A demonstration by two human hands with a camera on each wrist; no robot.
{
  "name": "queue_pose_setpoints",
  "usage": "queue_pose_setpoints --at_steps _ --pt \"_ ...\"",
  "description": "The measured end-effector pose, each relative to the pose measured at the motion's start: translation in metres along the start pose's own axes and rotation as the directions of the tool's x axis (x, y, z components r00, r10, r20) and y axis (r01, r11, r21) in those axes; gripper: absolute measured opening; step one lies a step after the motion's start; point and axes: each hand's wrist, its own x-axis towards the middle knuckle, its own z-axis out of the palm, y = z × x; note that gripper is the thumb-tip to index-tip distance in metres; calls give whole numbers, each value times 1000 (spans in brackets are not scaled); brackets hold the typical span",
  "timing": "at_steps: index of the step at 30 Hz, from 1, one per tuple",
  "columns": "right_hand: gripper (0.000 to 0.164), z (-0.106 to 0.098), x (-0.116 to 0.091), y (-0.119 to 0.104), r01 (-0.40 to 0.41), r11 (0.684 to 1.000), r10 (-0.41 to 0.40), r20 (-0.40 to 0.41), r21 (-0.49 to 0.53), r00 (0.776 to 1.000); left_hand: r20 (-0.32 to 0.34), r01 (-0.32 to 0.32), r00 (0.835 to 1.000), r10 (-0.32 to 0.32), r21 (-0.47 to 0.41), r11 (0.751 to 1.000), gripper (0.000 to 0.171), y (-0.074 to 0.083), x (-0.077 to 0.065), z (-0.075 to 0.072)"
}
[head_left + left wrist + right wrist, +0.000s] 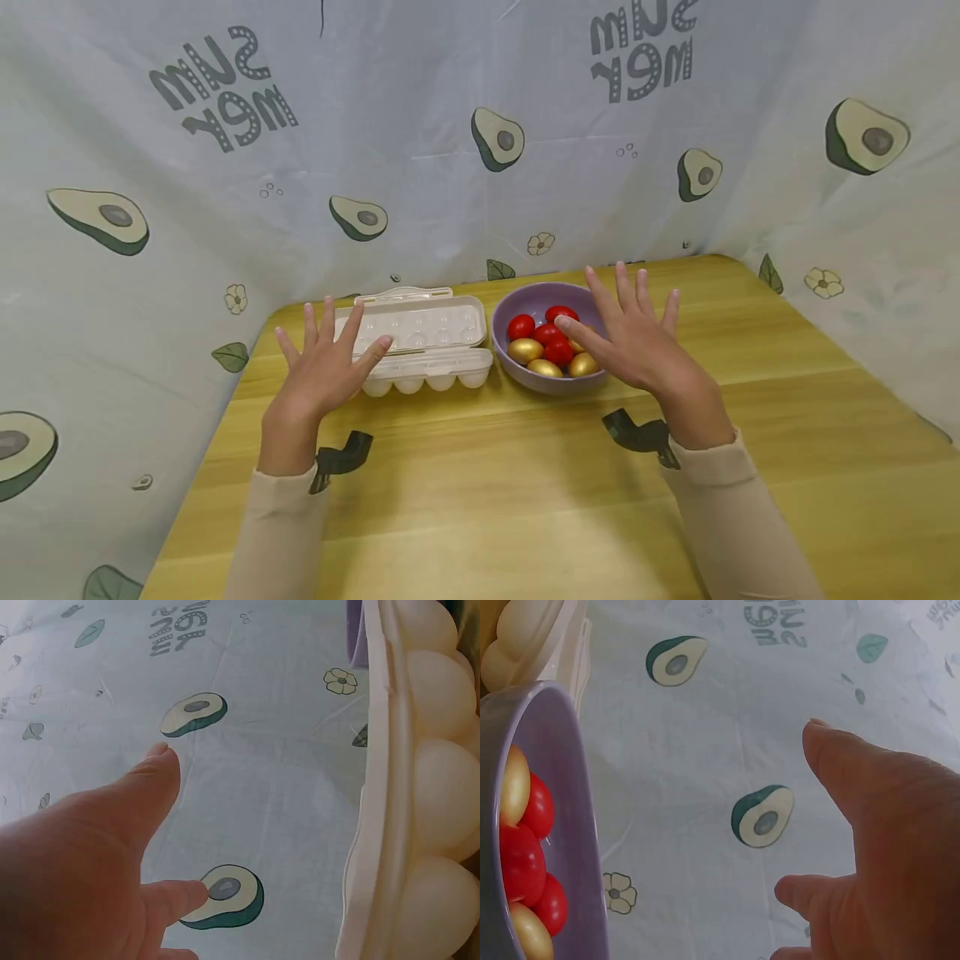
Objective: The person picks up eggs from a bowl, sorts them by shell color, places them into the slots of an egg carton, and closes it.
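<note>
Both hands are raised over the table with fingers spread, and neither holds anything. My left hand (321, 373) is nearest the white plastic egg carton (427, 364), overlapping its left end in the head view. The carton's lid lies back and its row of rounded cups faces me; in the left wrist view the cups (444, 795) bulge along the right side. My right hand (637, 346) hovers by the purple bowl (517, 373), its thumb overlapping the bowl's right part. Several red eggs (521, 327) and gold eggs (526, 351) are piled in the bowl.
The wooden table (480, 492) carries the carton and bowl side by side near its back edge. A pale curtain (427, 125) printed with avocados stands behind and along both sides. Black wrist mounts (343, 454) sit at both sleeves.
</note>
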Motion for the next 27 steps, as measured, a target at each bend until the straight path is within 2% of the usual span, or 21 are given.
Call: queue_pose_setpoints --at_steps 5,9,16,21,24,27 --pt "90 1 -1 1 -3 1000 3 6 5 1000 12 23 1000 -22 -12 1000 88 -13 6 7" --pt "91 1 -1 1 0 1000 0 -7 8 1000 11 48 999 -48 -39 998 90 -28 10 10" --pt "89 1 -1 5 12 1000 -11 -54 13 998 -20 85 996 -86 -67 994 90 -66 12 -1" --pt "81 -3 1 6 40 999 -38 -110 19 993 -47 71 995 -83 -210 975 87 -93 11 -5" --pt "73 -3 3 3 57 998 -54 -131 19 990 -44 80 994 -98 -306 949 87 -102 7 0" --pt "66 0 4 3 63 998 -59 -128 26 990 -25 117 991 -135 -358 926 86 -108 5 10"
